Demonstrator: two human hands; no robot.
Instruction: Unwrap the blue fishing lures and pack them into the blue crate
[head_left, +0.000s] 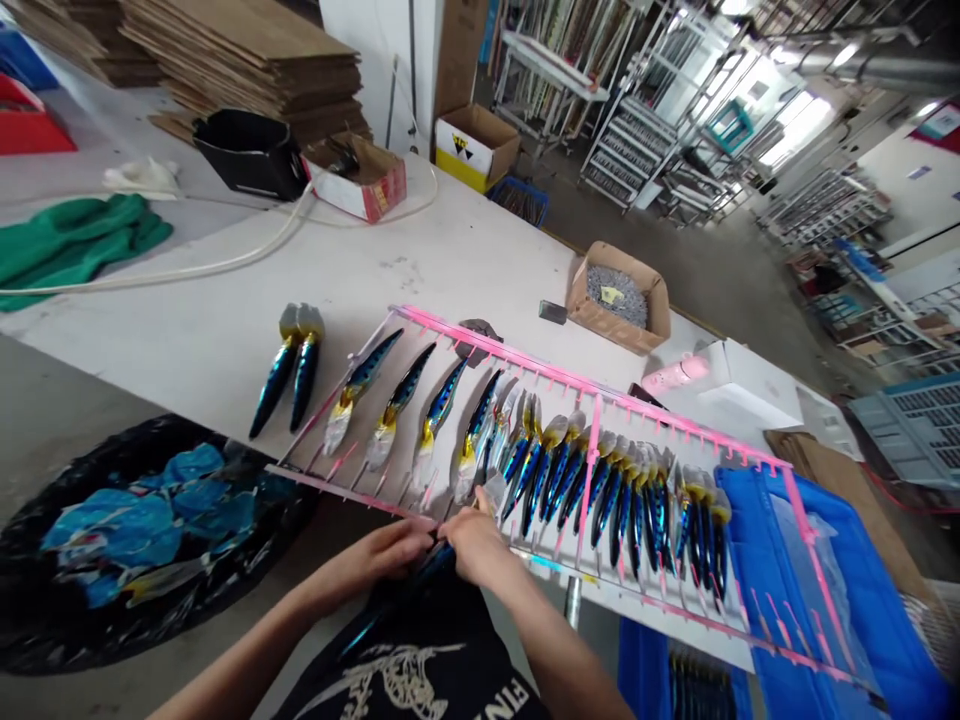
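My left hand (394,549) and my right hand (474,540) are close together at the front edge of a pink rack (592,450), both with fingers closed. A dark blue, shiny fishing lure (439,562) shows partly between them, under my right hand, which grips it; my fingers cover much of it. What my left fingertips pinch is hidden. Just beyond, a blue-and-yellow lure (480,425) lies in the rack, with three more spaced out to its left. Many similar lures (551,480) lie packed side by side to the right. Two lures (305,370) rest on the table left of the rack.
A black-bagged bin (157,540) with blue scraps stands at lower left. Behind are a green cloth (82,240), a black tub (247,155), cardboard stacks (247,55) and a box of small grey parts (619,298). A pink bottle (675,373) and blue padded covers (862,560) are at right.
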